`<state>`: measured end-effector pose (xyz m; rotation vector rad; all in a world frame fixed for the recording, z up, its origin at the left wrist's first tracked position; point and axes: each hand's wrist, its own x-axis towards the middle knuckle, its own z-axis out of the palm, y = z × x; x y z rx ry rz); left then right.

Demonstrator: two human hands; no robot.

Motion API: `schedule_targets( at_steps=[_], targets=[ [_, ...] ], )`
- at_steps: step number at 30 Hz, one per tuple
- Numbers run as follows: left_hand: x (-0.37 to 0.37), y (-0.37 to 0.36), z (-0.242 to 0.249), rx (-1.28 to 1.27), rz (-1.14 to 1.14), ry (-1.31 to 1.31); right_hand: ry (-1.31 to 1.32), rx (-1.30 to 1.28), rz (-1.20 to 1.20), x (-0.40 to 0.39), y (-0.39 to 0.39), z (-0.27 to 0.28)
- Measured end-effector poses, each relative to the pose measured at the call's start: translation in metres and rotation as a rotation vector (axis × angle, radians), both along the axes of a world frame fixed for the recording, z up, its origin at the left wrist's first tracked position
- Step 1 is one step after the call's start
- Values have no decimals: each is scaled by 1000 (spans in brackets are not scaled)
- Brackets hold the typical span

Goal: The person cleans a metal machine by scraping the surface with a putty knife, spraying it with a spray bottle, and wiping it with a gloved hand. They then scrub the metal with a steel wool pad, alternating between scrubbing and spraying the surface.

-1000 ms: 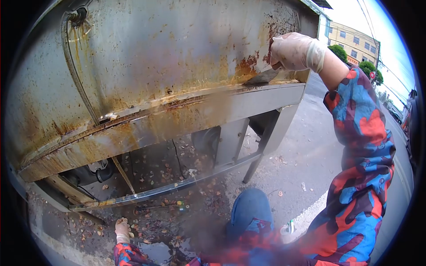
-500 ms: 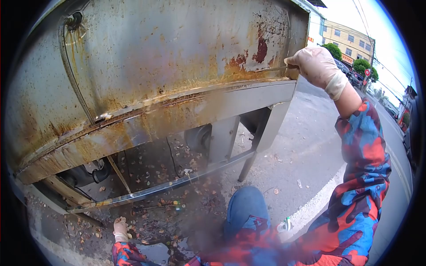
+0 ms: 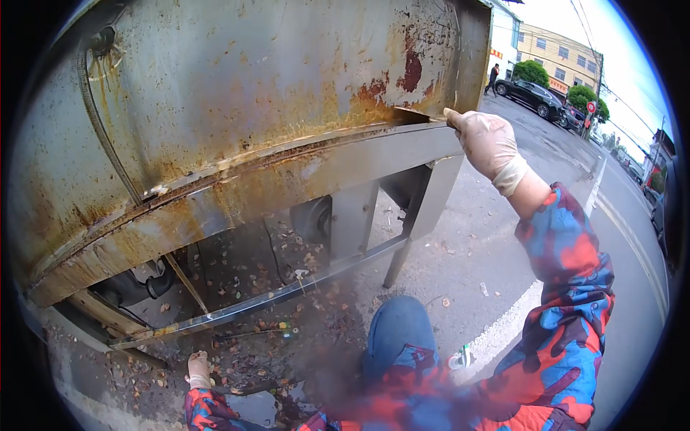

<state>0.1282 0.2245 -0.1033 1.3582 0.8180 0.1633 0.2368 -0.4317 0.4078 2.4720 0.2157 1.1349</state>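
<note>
Right hand (image 3: 487, 141) grips 1 flat blade (image 3: 424, 114) — left hand (image 3: 199, 368) lower

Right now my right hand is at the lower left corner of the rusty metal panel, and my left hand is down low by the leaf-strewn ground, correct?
Not quite: the head view shows your right hand at the lower right corner of the rusty metal panel. Your left hand is down low by the leaf-strewn ground.

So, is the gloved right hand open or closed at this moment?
Closed. The right hand has its fingers curled, and a thin metal blade extends from it along the rusty panel.
</note>
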Motion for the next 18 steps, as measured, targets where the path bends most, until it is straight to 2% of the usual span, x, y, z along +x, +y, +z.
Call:
schedule_targets(
  at_steps=[4,7,8,10,12,14,16,18],
  targets=[
    [-3,9,-5,79,0,39,-160,7,54,-11,2,30],
    [-10,16,1,80,-33,87,52,-127,-159,-22,3,56],
    [-13,15,7,71,-50,135,54,-126,-164,-21,0,56],
    [-17,13,10,34,-17,124,253,-288,-283,-11,-7,61],
    [-17,15,5,-1,13,117,270,-328,-252,-7,-5,73],
    [-16,20,-2,-36,-4,79,425,-318,-238,-7,12,91],
    [-11,18,-4,-85,-3,58,388,-307,-232,25,0,82],
    [-11,17,-1,-25,17,73,315,-256,-279,29,-16,69]
  ],
)
